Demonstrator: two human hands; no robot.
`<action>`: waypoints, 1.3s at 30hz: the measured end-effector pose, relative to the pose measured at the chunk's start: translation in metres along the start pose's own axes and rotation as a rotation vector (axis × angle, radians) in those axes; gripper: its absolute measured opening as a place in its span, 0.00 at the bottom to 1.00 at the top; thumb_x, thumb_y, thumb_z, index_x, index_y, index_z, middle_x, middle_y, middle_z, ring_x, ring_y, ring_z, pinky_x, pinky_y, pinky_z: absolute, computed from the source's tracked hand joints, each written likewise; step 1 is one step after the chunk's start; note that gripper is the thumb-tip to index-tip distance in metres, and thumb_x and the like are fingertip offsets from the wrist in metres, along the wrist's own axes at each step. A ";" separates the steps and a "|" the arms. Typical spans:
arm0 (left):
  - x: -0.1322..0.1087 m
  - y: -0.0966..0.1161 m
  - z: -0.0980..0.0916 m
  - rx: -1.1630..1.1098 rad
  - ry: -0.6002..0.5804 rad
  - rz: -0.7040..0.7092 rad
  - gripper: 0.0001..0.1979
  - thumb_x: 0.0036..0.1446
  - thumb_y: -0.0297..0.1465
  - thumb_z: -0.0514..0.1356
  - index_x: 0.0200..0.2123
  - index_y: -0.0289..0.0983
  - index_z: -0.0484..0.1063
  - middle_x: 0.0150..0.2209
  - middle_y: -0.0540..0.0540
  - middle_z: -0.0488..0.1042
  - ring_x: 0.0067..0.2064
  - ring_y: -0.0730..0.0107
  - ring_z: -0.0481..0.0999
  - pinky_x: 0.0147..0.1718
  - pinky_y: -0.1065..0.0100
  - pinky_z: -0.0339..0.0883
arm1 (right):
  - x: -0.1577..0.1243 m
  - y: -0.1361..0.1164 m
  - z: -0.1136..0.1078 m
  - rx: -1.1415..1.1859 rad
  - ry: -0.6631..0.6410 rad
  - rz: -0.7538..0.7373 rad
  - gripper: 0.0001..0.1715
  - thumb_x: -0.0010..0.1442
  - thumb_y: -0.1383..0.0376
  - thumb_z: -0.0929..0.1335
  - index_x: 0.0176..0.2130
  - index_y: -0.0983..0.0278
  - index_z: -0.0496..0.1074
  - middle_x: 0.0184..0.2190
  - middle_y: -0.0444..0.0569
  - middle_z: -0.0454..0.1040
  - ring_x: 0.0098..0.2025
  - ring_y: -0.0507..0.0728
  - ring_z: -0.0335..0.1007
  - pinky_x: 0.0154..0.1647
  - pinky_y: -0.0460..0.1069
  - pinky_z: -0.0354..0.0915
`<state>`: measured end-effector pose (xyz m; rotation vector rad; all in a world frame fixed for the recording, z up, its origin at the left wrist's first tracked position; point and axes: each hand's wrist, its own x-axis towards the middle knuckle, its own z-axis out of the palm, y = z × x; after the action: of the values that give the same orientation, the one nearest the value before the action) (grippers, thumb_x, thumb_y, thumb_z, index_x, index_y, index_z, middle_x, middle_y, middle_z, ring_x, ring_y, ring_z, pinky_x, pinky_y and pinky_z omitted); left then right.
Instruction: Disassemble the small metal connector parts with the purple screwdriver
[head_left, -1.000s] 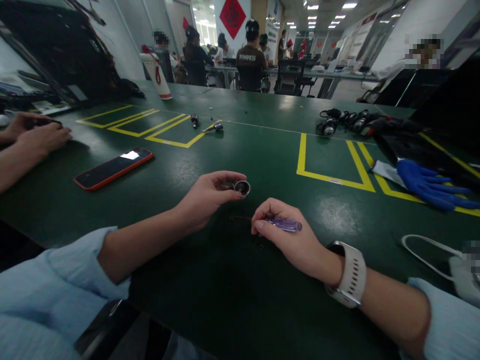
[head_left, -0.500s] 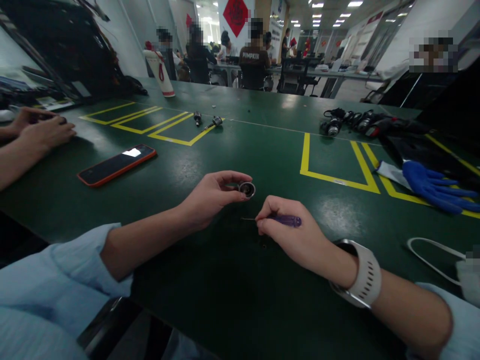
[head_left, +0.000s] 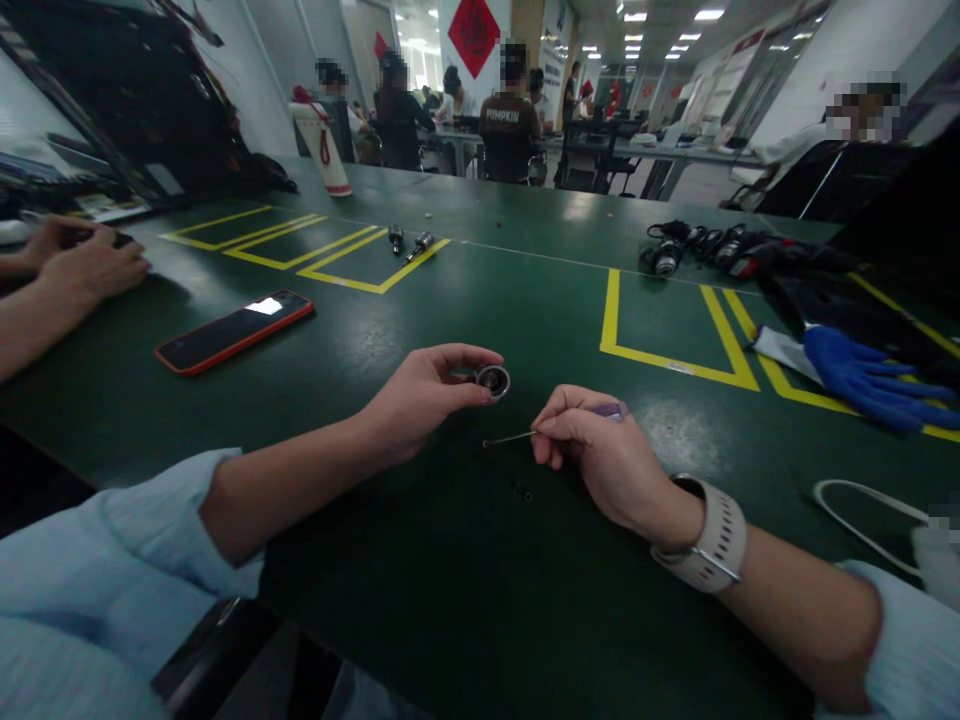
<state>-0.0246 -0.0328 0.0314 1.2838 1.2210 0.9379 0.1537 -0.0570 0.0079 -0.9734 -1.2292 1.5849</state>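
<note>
The left hand (head_left: 427, 395) grasped a round, open-ended silver metal part (head_left: 493, 381) above the dark green bench (head_left: 442, 610). The right hand (head_left: 600, 450) gripped a slim screwdriver with a translucent purple handle (head_left: 609, 411), its tip at a tiny dark ring (head_left: 485, 443); whether the ring hung on it was unclear. The work looked partway through: the tip stood apart from the metal part, and another small dark ring (head_left: 528, 497) lay loose nearby, seemingly unfitted. What was done inside the part was too small to tell.
</note>
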 end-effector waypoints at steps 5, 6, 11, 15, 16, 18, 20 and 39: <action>-0.001 0.002 0.000 -0.022 0.020 0.001 0.16 0.41 0.23 0.66 0.37 0.35 0.75 0.39 0.45 0.78 0.42 0.63 0.76 0.46 0.59 0.67 | -0.006 0.005 -0.004 0.032 0.024 -0.213 0.05 0.51 0.71 0.65 0.25 0.64 0.69 0.20 0.41 0.71 0.24 0.50 0.65 0.25 0.46 0.60; -0.001 0.002 -0.001 -0.025 0.021 0.001 0.16 0.41 0.23 0.66 0.37 0.34 0.75 0.38 0.45 0.77 0.41 0.64 0.76 0.46 0.59 0.67 | -0.008 0.004 -0.005 -0.010 0.049 -0.280 0.05 0.53 0.71 0.65 0.26 0.63 0.69 0.22 0.42 0.71 0.26 0.51 0.66 0.26 0.46 0.61; -0.001 0.002 0.000 -0.043 -0.004 0.004 0.16 0.41 0.23 0.66 0.37 0.34 0.75 0.37 0.47 0.78 0.39 0.67 0.76 0.46 0.62 0.66 | -0.015 -0.001 -0.002 -0.431 0.092 -0.471 0.04 0.58 0.70 0.65 0.31 0.63 0.68 0.28 0.43 0.71 0.31 0.52 0.68 0.32 0.48 0.63; -0.004 0.004 0.002 -0.033 -0.007 0.002 0.16 0.42 0.23 0.66 0.38 0.34 0.75 0.36 0.46 0.78 0.40 0.66 0.77 0.46 0.61 0.67 | -0.018 -0.003 0.001 -0.635 0.053 -0.537 0.05 0.60 0.71 0.63 0.32 0.63 0.67 0.28 0.44 0.70 0.30 0.51 0.66 0.31 0.48 0.63; -0.004 0.004 0.002 -0.027 -0.006 0.005 0.16 0.42 0.23 0.66 0.38 0.35 0.75 0.36 0.46 0.78 0.40 0.65 0.77 0.46 0.61 0.67 | -0.018 -0.003 0.002 -0.669 0.042 -0.560 0.05 0.60 0.72 0.63 0.33 0.63 0.66 0.29 0.44 0.70 0.30 0.51 0.66 0.32 0.48 0.63; -0.005 0.004 0.002 -0.018 -0.007 0.012 0.16 0.42 0.25 0.66 0.38 0.34 0.75 0.35 0.46 0.79 0.39 0.65 0.77 0.45 0.61 0.68 | -0.019 -0.001 0.003 -0.729 0.015 -0.610 0.05 0.60 0.72 0.63 0.34 0.63 0.66 0.29 0.44 0.69 0.31 0.52 0.66 0.33 0.49 0.63; -0.004 0.001 0.001 -0.024 -0.013 0.029 0.14 0.42 0.26 0.67 0.37 0.34 0.75 0.34 0.46 0.78 0.37 0.66 0.77 0.43 0.62 0.69 | -0.019 0.000 0.004 -0.784 -0.017 -0.642 0.05 0.59 0.73 0.62 0.35 0.64 0.65 0.30 0.45 0.69 0.31 0.52 0.65 0.33 0.49 0.63; -0.004 -0.003 0.002 0.031 0.020 0.108 0.08 0.43 0.26 0.65 0.31 0.34 0.74 0.36 0.45 0.78 0.36 0.65 0.78 0.37 0.64 0.73 | -0.024 -0.008 0.013 -0.944 -0.077 -0.745 0.05 0.58 0.73 0.61 0.33 0.67 0.65 0.28 0.50 0.69 0.30 0.55 0.64 0.32 0.52 0.61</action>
<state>-0.0233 -0.0376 0.0286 1.3795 1.1953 1.0151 0.1500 -0.0830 0.0199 -0.8168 -2.1416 0.4210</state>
